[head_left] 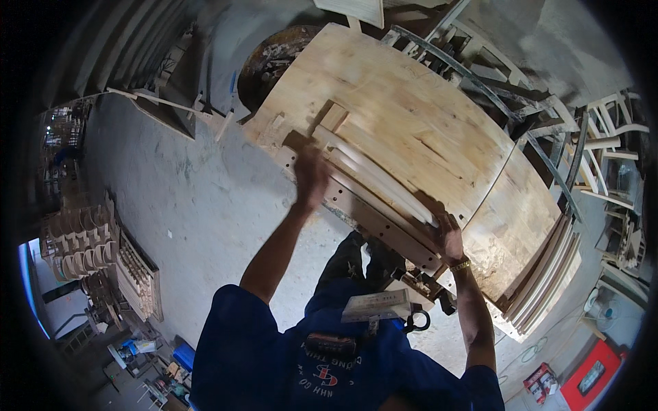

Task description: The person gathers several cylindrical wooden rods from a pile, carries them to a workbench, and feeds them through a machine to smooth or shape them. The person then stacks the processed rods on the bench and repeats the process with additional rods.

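Left hand [312,177] and right hand [449,240] at work, set well apart, one toward each end of a long pale slat [387,183]. The slat lies on the near part of the wooden table [425,116], gently curved, beside a drilled rail [360,211] that follows the table's near edge; a short wooden block [334,116] sits by its far left end. Fingers of the right hand lie over the slat's right end; whether either hand is clamped or merely resting cannot be told. Judged by its look, the slat is stiff, fairly light for its length and rather smooth, so that it may slide under a loose touch; its slim ends seem the likelier parts to chip. A hold near both ends, with the fingers over the long edges, should keep it from turning. To the right, a stack of curved strips [545,288] lies on the table. Hard to make out: the left hand, blurred by motion, with its fingertips lost in shadow; the underside of the slat, hidden; the dark metal parts [445,301] below the near edge; and the wooden frames [610,123] at upper right, cut off by the dark rim of the view
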Demonstrator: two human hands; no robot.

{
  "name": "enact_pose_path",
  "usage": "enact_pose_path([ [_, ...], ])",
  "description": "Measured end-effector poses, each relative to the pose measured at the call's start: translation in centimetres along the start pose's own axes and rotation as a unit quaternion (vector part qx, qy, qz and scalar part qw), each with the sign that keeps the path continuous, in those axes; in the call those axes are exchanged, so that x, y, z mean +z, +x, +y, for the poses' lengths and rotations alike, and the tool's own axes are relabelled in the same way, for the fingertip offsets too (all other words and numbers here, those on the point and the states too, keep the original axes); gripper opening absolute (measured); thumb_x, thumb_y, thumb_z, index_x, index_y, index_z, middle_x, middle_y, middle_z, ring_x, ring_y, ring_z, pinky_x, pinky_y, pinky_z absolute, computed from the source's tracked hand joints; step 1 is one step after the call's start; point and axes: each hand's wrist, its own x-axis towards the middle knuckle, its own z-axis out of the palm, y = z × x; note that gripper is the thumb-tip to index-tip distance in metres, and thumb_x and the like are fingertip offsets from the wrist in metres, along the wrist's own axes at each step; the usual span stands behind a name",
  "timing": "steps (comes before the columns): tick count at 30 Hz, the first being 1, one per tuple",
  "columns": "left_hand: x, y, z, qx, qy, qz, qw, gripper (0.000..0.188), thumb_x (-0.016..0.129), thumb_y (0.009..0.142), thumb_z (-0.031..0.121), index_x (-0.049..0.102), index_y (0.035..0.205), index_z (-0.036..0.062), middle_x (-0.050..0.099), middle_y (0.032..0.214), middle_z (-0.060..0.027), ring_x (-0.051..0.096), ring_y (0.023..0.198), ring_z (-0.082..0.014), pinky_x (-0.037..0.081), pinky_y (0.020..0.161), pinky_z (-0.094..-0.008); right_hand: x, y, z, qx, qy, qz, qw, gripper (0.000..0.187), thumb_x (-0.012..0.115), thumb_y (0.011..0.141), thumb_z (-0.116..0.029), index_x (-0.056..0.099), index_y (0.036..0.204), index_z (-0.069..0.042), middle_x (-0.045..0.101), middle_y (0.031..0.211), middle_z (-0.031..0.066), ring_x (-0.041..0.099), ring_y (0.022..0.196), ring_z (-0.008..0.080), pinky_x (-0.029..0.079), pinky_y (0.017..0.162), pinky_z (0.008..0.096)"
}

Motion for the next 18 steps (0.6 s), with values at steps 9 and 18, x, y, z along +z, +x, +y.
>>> enact_pose_path([
  [9, -0.6, 0.3, -5.0, -0.138, -0.051, -0.082, 0.986, 0.014, 0.059, 0.082, 0.011, 0.063, 0.094, 0.0058, 0.060, 0.094, -0.0104, 0.050, 0.095, -0.0293, 0.035, 0.086, -0.0427, 1.4, -1.6, 0.5, 0.002, -0.011, 0.005, 1.000, 0.034, 0.070, 0.073, -0.012, 0.056, 0.102, -0.002, 0.059, 0.094, 0.0162, 0.056, 0.087, 0.0355, 0.047, 0.073, 0.0413],
  [18, 0.5, -1.5, -3.2, -0.111, -0.096, -0.060, 0.987, 0.019, 0.059, 0.080, 0.008, 0.061, 0.099, 0.0090, 0.058, 0.105, -0.0073, 0.049, 0.101, -0.0262, 0.033, 0.089, -0.0438, 1.4, 1.8, -1.1, -0.026, 0.079, -0.011, 0.996, 0.034, 0.062, 0.069, 0.001, 0.055, 0.102, -0.001, 0.055, 0.100, 0.0169, 0.052, 0.087, 0.0379, 0.044, 0.077, 0.0428],
])
